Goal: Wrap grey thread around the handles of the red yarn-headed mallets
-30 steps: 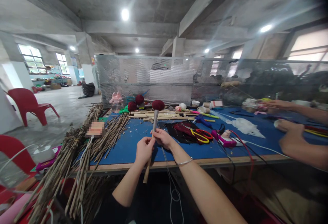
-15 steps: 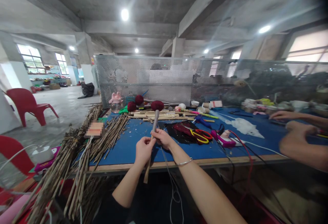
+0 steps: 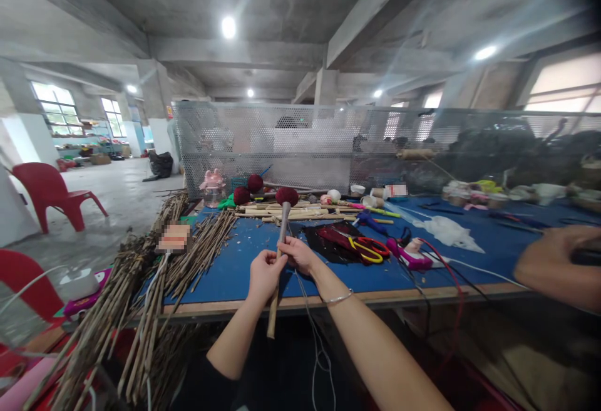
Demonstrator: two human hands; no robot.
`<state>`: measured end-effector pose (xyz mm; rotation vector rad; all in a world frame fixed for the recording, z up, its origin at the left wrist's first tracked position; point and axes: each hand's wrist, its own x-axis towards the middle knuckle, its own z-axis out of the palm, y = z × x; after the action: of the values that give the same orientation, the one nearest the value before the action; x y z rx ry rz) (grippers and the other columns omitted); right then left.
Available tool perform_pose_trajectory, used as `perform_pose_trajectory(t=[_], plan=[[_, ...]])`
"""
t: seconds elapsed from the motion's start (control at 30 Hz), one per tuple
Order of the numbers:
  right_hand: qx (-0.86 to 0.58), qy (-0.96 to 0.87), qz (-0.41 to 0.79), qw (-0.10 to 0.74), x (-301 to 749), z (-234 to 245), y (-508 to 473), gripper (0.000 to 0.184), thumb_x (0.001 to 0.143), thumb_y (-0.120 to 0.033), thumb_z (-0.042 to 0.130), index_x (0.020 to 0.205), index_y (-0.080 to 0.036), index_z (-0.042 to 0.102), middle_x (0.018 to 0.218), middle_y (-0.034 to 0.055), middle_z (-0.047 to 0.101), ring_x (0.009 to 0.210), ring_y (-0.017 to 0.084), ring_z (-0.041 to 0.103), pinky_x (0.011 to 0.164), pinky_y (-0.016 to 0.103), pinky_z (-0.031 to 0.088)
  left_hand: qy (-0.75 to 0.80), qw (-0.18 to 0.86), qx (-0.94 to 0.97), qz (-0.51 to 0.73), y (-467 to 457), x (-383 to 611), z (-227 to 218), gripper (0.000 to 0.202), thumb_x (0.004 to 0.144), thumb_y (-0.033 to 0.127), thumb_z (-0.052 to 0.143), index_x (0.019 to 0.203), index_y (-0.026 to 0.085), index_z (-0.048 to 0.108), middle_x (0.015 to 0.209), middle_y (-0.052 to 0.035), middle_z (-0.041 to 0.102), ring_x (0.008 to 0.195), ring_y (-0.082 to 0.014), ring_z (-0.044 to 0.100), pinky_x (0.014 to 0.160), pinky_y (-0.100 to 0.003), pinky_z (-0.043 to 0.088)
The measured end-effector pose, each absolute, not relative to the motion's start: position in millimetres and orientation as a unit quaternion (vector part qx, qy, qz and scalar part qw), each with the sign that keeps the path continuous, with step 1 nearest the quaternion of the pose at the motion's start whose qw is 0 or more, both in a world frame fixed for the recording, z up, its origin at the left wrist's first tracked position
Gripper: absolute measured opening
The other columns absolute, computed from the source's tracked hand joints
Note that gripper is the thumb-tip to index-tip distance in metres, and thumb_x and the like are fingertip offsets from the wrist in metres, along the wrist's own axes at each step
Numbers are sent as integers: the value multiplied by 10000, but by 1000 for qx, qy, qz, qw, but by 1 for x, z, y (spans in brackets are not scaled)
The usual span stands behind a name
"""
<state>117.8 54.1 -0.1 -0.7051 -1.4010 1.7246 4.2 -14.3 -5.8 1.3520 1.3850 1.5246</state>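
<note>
The left hand and right hand each have a pinching grip on the stick, tilted across the table's near edge. Easing either pinch could slacken the grey wrapping; the cord, dangling in loose loops, might knot.

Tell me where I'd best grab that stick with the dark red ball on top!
I'd grip the stick at its pale lower end, coming from below. That part is slim and pokes out free beneath the left hand and right hand, which hold it higher up. The ball is wide, so probably harder to pinch.
</note>
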Motion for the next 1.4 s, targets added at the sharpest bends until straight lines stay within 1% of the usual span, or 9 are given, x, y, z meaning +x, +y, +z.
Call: perform_pose_trajectory(t=[0.13,0.3,0.43,0.57,0.8,0.9,1.0,1.17,1.4], plan=[[-265,-565,684,378,119,2,53,366,627,-408,709,743,-158,467,417,-110,382,301,8,183,320,188,60,506,421,509,555,-14,3,-6,312,708,459,550,684,148,540,482,33,489,398,-85,429,408,-198,338],[-275,-557,688,376,120,2,52,391,602,-422,719,754,-161,470,386,-126,325,299,14,168,321,192,49,490,454,509,543,-10,1,-9,342,732,485,512,678,148,530,553,8,538,402,-78,452,398,-192,351],[-287,-552,681,386,119,1,52,396,589,-412,728,723,-169,444,401,-117,358,305,18,222,329,189,81,504,410,519,556,-10,3,-11,327,722,472,533,717,146,551,545,14,536,417,-80,453,414,-191,355],[-287,-541,688,388,117,1,51,428,554,-402,751,721,-164,437,487,-77,470,350,25,332,354,177,147,530,316,512,597,-10,6,-12,284,595,374,684,710,141,568,570,10,562,506,-91,498,503,-191,386],[-254,-554,705,363,119,5,50,400,607,-391,725,822,-160,480,419,-125,331,314,11,171,334,185,52,498,408,505,575,-14,3,-8,327,704,464,556,672,138,569,500,13,534,407,-89,458,415,-198,342],[-254,-556,706,357,119,5,50,393,603,-394,726,776,-166,456,408,-128,316,309,11,163,329,183,51,494,433,512,554,-15,1,-6,349,730,478,515,669,137,558,523,0,549,396,-87,461,398,-193,333],[-270,-553,696,369,119,1,52,395,604,-397,723,742,-173,430,413,-125,331,305,9,169,330,179,59,504,407,516,560,-13,2,-8,347,721,480,526,690,137,563,524,7,539,410,-85,460,414,-192,343],[-278,-556,684,383,119,-3,55,410,598,-399,724,752,-176,416,481,-87,459,313,13,256,340,178,97,539,311,510,593,-9,5,-14,293,596,401,680,678,147,558,570,7,571,467,-87,492,459,-190,376],[-258,-549,700,376,120,6,49,422,590,-388,731,820,-177,446,429,-121,356,311,14,173,334,187,57,498,442,479,572,-14,3,-6,320,679,458,597,689,145,529,526,14,535,423,-99,507,416,-200,391]])
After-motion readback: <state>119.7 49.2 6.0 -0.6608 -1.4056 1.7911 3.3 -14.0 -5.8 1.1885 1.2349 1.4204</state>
